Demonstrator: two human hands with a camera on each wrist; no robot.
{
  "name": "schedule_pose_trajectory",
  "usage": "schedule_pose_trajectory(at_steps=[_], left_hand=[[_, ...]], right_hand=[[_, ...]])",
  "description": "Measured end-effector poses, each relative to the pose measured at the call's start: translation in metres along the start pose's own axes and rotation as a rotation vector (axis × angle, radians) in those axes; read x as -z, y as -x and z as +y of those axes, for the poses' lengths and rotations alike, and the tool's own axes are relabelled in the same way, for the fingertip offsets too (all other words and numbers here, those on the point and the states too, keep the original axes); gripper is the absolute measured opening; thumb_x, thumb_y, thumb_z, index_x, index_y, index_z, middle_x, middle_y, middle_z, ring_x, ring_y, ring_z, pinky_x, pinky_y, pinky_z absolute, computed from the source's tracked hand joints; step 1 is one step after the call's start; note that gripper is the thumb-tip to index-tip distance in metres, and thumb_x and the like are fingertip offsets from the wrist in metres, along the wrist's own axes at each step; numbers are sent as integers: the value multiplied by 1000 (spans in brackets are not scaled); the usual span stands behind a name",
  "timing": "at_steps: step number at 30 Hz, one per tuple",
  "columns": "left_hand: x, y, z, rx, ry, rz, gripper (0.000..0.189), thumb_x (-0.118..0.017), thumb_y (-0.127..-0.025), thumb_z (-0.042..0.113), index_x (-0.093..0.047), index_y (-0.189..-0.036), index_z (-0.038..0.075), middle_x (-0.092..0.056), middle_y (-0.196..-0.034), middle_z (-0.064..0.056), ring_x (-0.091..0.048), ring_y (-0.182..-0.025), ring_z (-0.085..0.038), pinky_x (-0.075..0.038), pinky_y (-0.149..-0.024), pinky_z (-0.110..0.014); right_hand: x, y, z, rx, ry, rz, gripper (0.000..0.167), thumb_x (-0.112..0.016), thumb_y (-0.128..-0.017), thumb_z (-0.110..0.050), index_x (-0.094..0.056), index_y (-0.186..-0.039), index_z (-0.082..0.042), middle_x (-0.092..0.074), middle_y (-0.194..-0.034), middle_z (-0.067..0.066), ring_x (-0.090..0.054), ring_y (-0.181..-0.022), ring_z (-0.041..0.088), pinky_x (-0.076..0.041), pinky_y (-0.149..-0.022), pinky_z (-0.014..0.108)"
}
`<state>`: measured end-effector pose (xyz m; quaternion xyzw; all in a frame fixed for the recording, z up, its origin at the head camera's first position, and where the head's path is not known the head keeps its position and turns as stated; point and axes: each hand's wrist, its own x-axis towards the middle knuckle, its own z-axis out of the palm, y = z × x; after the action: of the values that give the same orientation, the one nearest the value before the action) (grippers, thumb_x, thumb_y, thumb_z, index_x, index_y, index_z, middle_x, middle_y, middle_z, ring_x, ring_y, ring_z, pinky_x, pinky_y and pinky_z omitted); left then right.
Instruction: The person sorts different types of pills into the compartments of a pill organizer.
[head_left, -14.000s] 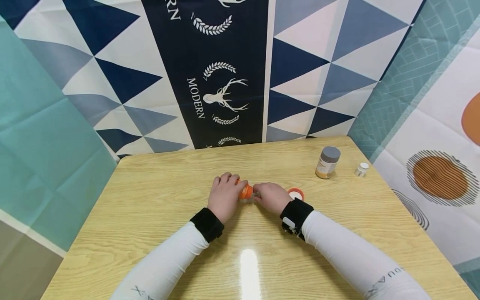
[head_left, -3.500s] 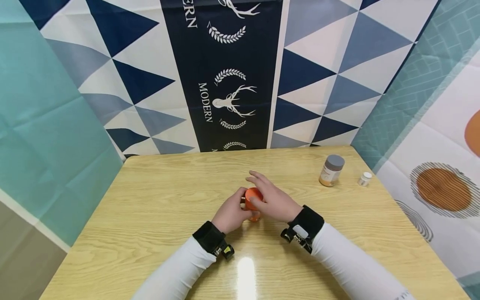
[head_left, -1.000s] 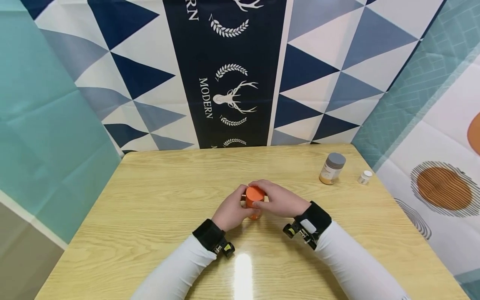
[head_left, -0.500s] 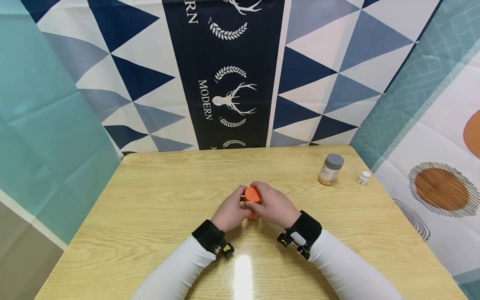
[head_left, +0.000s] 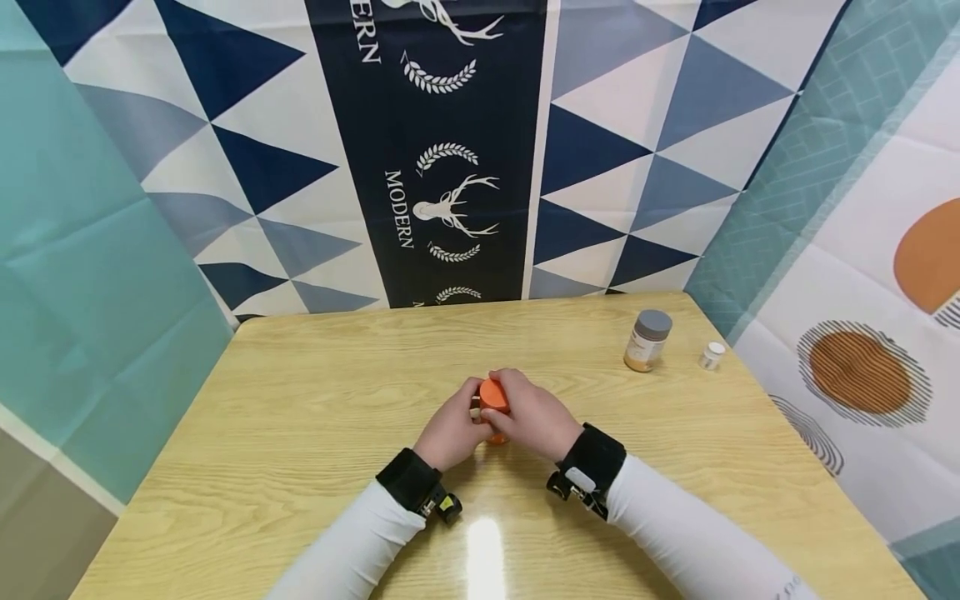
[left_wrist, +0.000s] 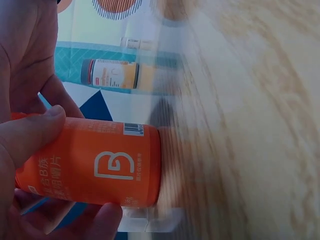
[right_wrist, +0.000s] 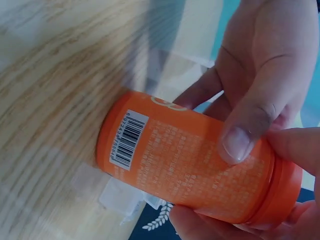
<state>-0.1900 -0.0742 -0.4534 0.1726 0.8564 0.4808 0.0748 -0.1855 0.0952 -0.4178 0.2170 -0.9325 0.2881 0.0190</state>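
Observation:
An orange plastic bottle (left_wrist: 110, 162) with white lettering and a barcode stands upright on the wooden table, between the two hands. My left hand (head_left: 450, 432) grips its body, thumb on one side and fingers on the other. At the top, my right hand (head_left: 538, 419) pinches the orange cap (head_left: 493, 393), which sits on the bottle's mouth. In the right wrist view the cap's side (right_wrist: 281, 195) shows between the right thumb and fingers. A small clear plastic piece (right_wrist: 120, 197) lies on the table behind the bottle, mostly hidden in the head view.
Toward the back right stand a jar with a grey lid (head_left: 648, 340) and a small white-capped bottle (head_left: 712, 356). Patterned cloth (head_left: 600, 150) hangs behind the table (head_left: 315, 400) and at both sides.
Earlier the bottle was tipped in my left hand and its cap lay on the table. Now it is upright, capped, and my right fingers have closed round the cap and turned.

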Motion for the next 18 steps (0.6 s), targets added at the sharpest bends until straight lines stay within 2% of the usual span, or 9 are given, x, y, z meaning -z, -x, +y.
schedule_pose_trajectory(at_steps=[2,4,8,11,14,18], left_hand=[[-1,1,2,0,-18,-4,52,-69,-89,13,-48,-137,13,-57,-133,-7,-59,-120,-25,-51,-93,-39],[-2,3,2,-6,-73,-13,55,-69,-91,19,-46,-140,13,-57,-135,-7,-57,-122,-24,-50,-96,-41],[-5,11,0,-43,-270,-10,66,-67,-94,41,-41,-148,13,-54,-141,-7,-52,-128,-23,-45,-102,-42],[-2,18,1,-86,-404,29,73,-64,-93,52,-40,-150,14,-50,-146,-8,-48,-133,-24,-41,-106,-43],[4,24,2,-127,-501,62,75,-62,-93,56,-40,-151,14,-47,-149,-9,-43,-137,-25,-36,-111,-43],[13,26,3,-177,-639,100,80,-60,-91,61,-39,-151,12,-44,-150,-11,-39,-140,-29,-31,-113,-46]], right_hand=[[1,2,1,7,1,0,58,-74,-91,-28,-50,-136,-1,-59,-113,7,-56,-81,14,-49,-70,31],[3,6,4,5,2,-8,58,-74,-91,-28,-50,-137,-1,-59,-114,8,-56,-82,13,-49,-70,31],[12,24,18,-15,34,-16,60,-73,-91,-32,-49,-138,-2,-60,-114,8,-58,-83,13,-50,-71,32],[27,42,35,-32,71,1,62,-72,-91,-33,-48,-139,-2,-61,-115,9,-60,-88,15,-52,-73,35],[47,61,56,-54,106,27,62,-73,-91,-31,-47,-139,0,-61,-116,11,-60,-91,18,-52,-75,38],[78,82,88,-91,162,62,54,-72,-91,-24,-49,-134,2,-58,-110,12,-56,-86,20,-48,-70,36]])
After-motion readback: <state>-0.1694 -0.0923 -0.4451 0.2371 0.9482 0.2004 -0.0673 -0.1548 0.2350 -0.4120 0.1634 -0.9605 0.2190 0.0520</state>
